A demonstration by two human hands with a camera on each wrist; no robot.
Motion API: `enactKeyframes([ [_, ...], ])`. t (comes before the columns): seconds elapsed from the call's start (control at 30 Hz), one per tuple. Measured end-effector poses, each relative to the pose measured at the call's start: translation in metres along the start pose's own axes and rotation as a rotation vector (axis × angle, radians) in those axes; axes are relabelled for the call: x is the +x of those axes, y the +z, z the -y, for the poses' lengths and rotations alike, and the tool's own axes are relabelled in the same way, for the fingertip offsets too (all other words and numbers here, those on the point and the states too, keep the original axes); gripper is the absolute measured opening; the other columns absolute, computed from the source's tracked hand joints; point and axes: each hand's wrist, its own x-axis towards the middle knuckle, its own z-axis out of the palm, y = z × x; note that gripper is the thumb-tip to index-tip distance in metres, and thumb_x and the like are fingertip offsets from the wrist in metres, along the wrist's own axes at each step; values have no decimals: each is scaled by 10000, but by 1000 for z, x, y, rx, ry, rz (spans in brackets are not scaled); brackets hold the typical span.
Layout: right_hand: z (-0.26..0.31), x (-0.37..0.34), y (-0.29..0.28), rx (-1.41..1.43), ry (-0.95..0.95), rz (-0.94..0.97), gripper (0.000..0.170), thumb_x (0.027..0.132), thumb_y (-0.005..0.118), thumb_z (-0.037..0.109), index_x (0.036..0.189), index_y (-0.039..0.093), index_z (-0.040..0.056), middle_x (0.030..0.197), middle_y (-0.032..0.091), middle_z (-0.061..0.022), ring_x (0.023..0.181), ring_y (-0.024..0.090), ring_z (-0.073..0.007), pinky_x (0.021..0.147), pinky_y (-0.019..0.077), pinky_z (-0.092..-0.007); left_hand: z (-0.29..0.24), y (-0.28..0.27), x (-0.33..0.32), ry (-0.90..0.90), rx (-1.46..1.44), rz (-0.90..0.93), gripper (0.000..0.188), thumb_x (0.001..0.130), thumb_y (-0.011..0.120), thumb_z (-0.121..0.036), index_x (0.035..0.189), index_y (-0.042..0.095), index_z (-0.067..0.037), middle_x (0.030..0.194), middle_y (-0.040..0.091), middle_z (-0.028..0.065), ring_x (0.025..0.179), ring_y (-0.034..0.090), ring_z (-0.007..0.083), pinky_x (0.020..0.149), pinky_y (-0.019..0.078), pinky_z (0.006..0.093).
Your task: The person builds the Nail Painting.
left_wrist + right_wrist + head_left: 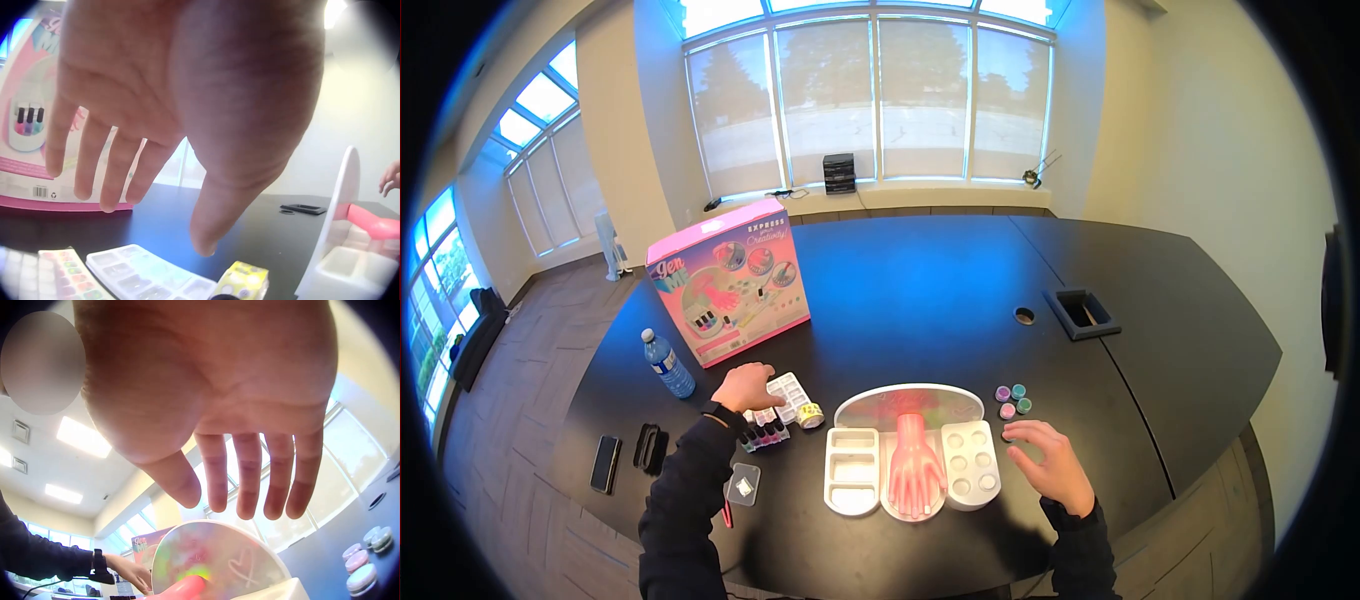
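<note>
Nearest its wrist camera, the left hand [187, 94] hung open, fingers apart and slightly bent, holding nothing, over a white compartment tray [147, 275]. A yellow dotted box [244, 278] sat below the thumb, a sticker sheet [72, 275] beside the tray. Also loosely open and without a hold, the right hand [1052, 468] was just off the right edge of a white stand [837, 490], near four small pots [1008, 411]. Between both hands, a pink model hand [916, 468] lay on the stand. Only the right wrist view showed the heart drawn on the upright panel [212, 547]; only the head view showed the phone [605, 464] and water bottle [668, 368]. A tall pink carton [735, 290] blocked the way ahead of the left hand, while dark tabletop [920, 300] ran freely beyond the panel to its far edge.
</note>
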Motion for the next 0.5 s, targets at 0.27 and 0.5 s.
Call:
enactKeyframes([
  [0.27,-8,-6,-3,2,21,-4,212,979,772,84,1180,774,17,1286,783,-155,1230,715,-371,1076,561,-458,-2,5,33,-46,98,283,922,761,886,-683,1391,739,-27,1335,766,223,1268,723,403,1064,589,489],
  [0.5,-9,-8,-2,8,45,0,217,982,779,93,1187,782,20,1282,787,-158,1233,721,-365,1077,566,-452,-1,14,47,-6,98,351,965,741,922,-653,1423,693,-9,1342,757,234,1271,718,412,1068,585,489],
])
